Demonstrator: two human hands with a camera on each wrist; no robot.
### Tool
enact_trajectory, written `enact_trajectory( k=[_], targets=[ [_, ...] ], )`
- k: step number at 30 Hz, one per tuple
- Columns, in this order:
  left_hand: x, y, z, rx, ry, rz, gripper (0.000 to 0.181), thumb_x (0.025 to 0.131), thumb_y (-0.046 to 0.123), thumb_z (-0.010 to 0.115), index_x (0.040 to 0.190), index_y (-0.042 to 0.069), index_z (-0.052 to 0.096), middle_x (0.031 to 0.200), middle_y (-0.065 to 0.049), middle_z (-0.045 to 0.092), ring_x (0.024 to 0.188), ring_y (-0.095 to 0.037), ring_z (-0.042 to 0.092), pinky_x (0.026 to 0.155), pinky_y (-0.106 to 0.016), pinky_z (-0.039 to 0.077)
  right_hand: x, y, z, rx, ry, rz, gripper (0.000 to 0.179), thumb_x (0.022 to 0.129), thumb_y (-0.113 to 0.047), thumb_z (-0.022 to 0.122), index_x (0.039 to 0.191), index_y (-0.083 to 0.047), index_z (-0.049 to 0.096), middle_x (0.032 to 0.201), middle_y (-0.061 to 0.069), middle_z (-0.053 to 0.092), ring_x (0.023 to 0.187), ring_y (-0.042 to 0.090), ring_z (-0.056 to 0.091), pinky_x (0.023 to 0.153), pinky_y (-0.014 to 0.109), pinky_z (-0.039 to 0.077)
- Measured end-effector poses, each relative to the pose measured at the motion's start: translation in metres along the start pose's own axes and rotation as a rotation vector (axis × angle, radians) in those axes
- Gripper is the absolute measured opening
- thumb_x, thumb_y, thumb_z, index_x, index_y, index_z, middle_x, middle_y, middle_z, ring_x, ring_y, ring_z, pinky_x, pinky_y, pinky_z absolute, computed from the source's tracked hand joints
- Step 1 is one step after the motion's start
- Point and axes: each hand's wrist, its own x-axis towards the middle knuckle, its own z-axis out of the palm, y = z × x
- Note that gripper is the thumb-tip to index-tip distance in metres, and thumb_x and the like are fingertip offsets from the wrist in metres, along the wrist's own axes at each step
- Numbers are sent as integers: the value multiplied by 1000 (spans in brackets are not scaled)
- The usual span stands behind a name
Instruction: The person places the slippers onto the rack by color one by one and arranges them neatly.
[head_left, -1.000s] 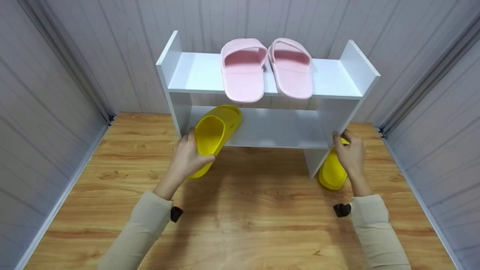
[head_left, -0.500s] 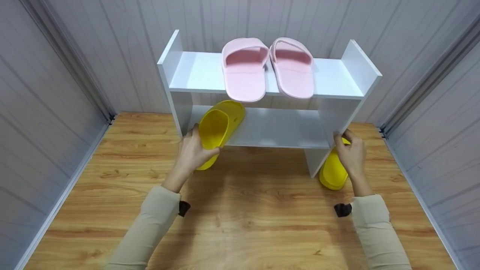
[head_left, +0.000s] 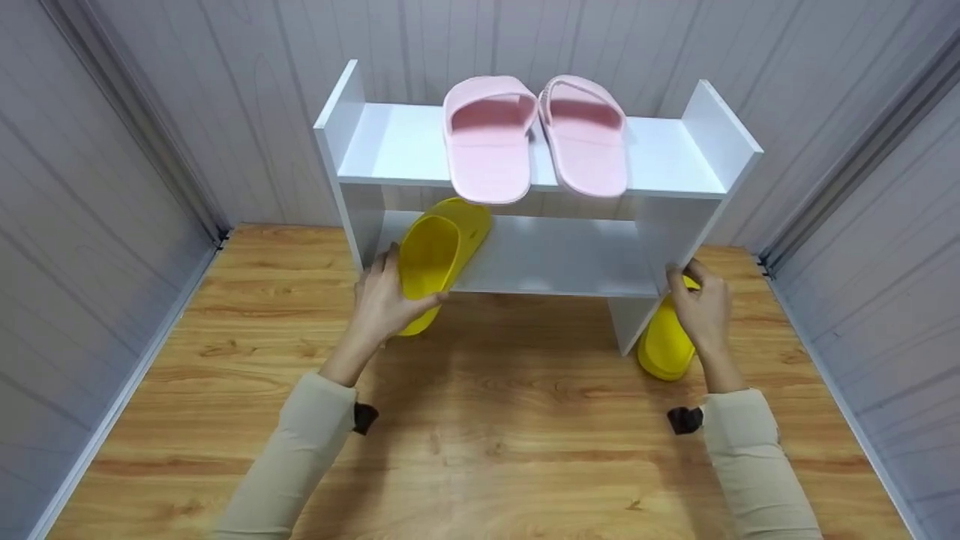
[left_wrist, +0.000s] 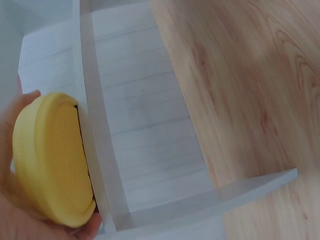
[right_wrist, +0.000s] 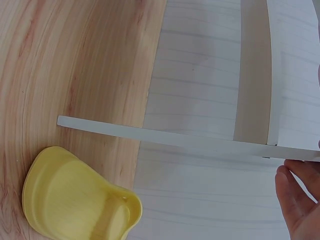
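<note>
My left hand point(head_left: 382, 300) grips a yellow clog point(head_left: 467, 225) at its heel end, with fingers on its left side and the thumb on its right. Its toe reaches over the left part of the lower shelf point(head_left: 555, 255), while the heel sticks out past the front edge. In the left wrist view, the clog's sole point(left_wrist: 52, 160) lies close along the shelf board. My right hand point(head_left: 701, 304) pinches the front edge of the white rack's right side panel point(head_left: 679, 225). Below that hand, a second yellow clog point(head_left: 664, 345) stands on the floor, partly hidden.
Two pink slippers point(head_left: 491, 161) sit side by side on the top shelf point(head_left: 405, 142), their heels over its front edge. The rack stands on a wood-look floor point(head_left: 495, 450) against a panelled wall point(head_left: 420, 45), with side walls left and right.
My left hand has carried the yellow clog a little forward and to the right, deeper over the lower shelf, then nearly stopped. My right hand has stayed in place.
</note>
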Motion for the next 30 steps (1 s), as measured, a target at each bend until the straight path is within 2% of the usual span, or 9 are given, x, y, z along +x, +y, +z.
enact_trajectory(
  k=[4, 7, 11, 15, 18, 23, 26, 30],
  targets=[
    [-10, -7, -13, -65, -67, 9, 86, 66, 45, 72, 128, -4, 37, 113, -20, 48, 97, -31, 45, 78, -47, 39, 0, 0, 0, 7, 7, -14, 29, 87, -22, 52, 102, 0, 64, 96, 14, 63, 86, 21, 60, 64, 17, 48],
    [-18, -12, -24, -95, -132, -2, 89, 67, 46, 71, 131, -3, 34, 118, -20, 44, 100, -31, 44, 80, -46, 39, 1, 0, 0, -2, 18, -19, 29, 87, -22, 52, 101, 0, 65, 95, 14, 64, 86, 20, 60, 63, 14, 46],
    [-28, -20, -36, -117, -205, -7, 91, 65, 47, 73, 131, -2, 33, 118, -20, 44, 102, -33, 45, 82, -47, 39, 1, 0, 0, -9, 22, -19, 28, 87, -21, 52, 101, 0, 65, 95, 14, 64, 84, 20, 60, 63, 14, 46],
    [-34, -28, -39, -158, -259, 19, 88, 64, 40, 76, 130, -1, 34, 114, -18, 46, 99, -32, 47, 81, -46, 40, 0, 0, 0, -13, 17, -8, 28, 87, -20, 52, 102, 0, 64, 96, 14, 64, 85, 20, 60, 65, 18, 48],
    [-35, -34, -37, -183, -264, 53, 84, 65, 31, 78, 130, -1, 35, 113, -17, 46, 97, -30, 48, 82, -46, 40, 0, 0, 0, -8, 6, -3, 29, 87, -20, 52, 103, 0, 64, 97, 14, 63, 88, 20, 59, 68, 26, 50],
    [-35, -36, -34, -192, -235, 80, 80, 65, 28, 78, 128, 0, 38, 113, -16, 47, 96, -28, 49, 81, -45, 40, 0, 0, 0, -13, 14, -19, 29, 87, -21, 53, 102, 1, 64, 97, 14, 63, 90, 21, 59, 71, 37, 49],
    [-33, -36, -31, -208, -233, 92, 79, 65, 29, 78, 127, 0, 38, 115, -16, 48, 94, -27, 50, 80, -44, 41, 0, 0, 0, -15, 23, -30, 29, 86, -21, 53, 101, 1, 64, 96, 14, 64, 90, 22, 59, 71, 36, 49],
    [-31, -33, -26, -228, -247, 79, 78, 66, 30, 77, 127, 2, 38, 115, -13, 49, 93, -25, 50, 80, -42, 41, 0, 0, 0, -22, 19, -21, 30, 87, -23, 53, 101, 1, 64, 97, 14, 63, 88, 23, 60, 68, 27, 50]
  ],
)
